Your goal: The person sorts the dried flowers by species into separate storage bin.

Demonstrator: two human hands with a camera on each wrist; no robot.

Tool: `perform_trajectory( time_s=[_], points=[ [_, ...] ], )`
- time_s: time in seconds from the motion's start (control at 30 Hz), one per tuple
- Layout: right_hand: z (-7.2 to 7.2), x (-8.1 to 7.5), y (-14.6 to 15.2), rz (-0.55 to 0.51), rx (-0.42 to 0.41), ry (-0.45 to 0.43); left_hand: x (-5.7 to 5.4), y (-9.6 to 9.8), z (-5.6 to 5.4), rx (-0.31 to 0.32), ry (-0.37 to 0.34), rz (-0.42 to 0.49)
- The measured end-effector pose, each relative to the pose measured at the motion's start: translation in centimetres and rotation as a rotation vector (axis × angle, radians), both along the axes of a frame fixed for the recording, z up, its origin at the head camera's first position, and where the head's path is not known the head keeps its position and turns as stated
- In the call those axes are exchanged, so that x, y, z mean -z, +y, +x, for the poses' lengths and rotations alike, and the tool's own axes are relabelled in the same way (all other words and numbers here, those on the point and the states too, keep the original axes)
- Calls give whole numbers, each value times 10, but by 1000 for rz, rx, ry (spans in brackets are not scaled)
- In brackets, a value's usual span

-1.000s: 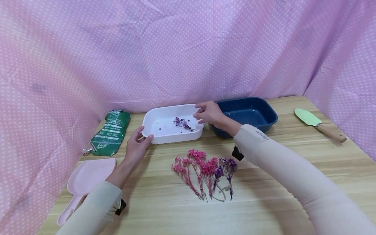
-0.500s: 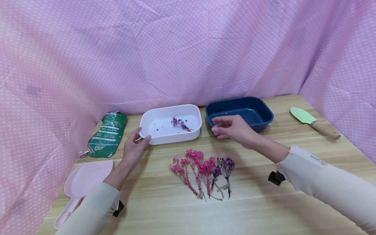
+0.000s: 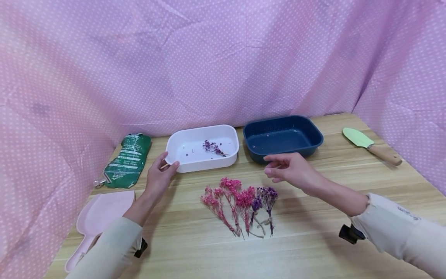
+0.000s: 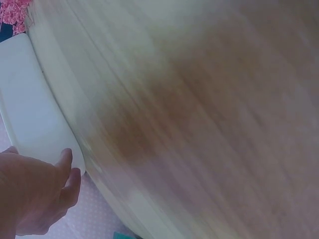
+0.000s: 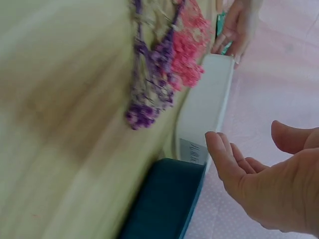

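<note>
My left hand (image 3: 159, 176) holds the near left corner of a white plastic basin (image 3: 205, 166), thumb on the front wall and fingers at the left side. Inside that basin lies a small purple dried-flower sprig (image 3: 213, 147) among loose bits. With nothing in it, my right hand (image 3: 296, 170) hovers in front of a dark blue basin (image 3: 285, 147), thumb and fingers apart. Between the hands, pink dried-flower bunches (image 3: 231, 192) and purple dried-flower bunches (image 3: 267, 197) lie on the table, stems toward me and tied with twine. The right wrist view shows the purple blossoms (image 5: 142, 115) close by.
A green printed bag (image 3: 129, 162) with a clip lies at the left, behind a pink dustpan (image 3: 104, 211). At the right rests a light green trowel (image 3: 373, 145) with a wooden handle. Pink dotted cloth (image 3: 209, 62) hangs behind the wooden table.
My right hand has drawn back from the white basin's right end, moving right and toward me past the blue basin. The left hand has kept its place at the white basin's corner.
</note>
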State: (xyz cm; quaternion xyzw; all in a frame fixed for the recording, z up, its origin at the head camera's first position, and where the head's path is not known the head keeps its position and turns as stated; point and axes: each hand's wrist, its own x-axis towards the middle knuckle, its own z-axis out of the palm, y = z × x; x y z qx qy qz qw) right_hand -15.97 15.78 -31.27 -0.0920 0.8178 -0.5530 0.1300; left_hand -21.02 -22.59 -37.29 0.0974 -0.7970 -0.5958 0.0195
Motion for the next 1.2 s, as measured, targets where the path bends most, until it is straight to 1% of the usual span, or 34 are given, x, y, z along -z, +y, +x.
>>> perform_trajectory(
  time_s=[0.13, 0.27, 0.4, 0.57, 0.67, 0.77, 0.83, 0.93, 1.07, 1.13, 1.2],
  points=[
    [9, 6, 8, 42, 24, -22, 1, 0, 0, -7, 2, 5],
    [17, 16, 15, 54, 49, -57, 0, 0, 0, -9, -6, -2],
    [25, 25, 19, 81, 54, -76, 0, 1, 0, -4, -8, -6],
    [34, 36, 15, 108, 52, -114, -1, 0, 1, 6, 3, 0],
    [39, 43, 8, 157, 55, -121, -2, 0, 1, 10, -2, -12],
    [42, 49, 0, 258, 37, -68, -2, 0, 1, 13, -8, -23],
    [43, 52, -5, 325, 12, -8, -3, 0, 1, 11, -11, -25],
    [45, 56, -12, 460, -35, 114, -3, -1, 1, 9, -14, -31],
    [49, 60, -20, 669, -85, 289, -3, 0, 1, 10, -14, -43],
    [51, 62, -21, 730, -108, 365, -3, 0, 1, 10, -15, -43],
    [52, 63, -22, 750, -128, 421, -3, 0, 1, 9, -17, -44]
  ],
)
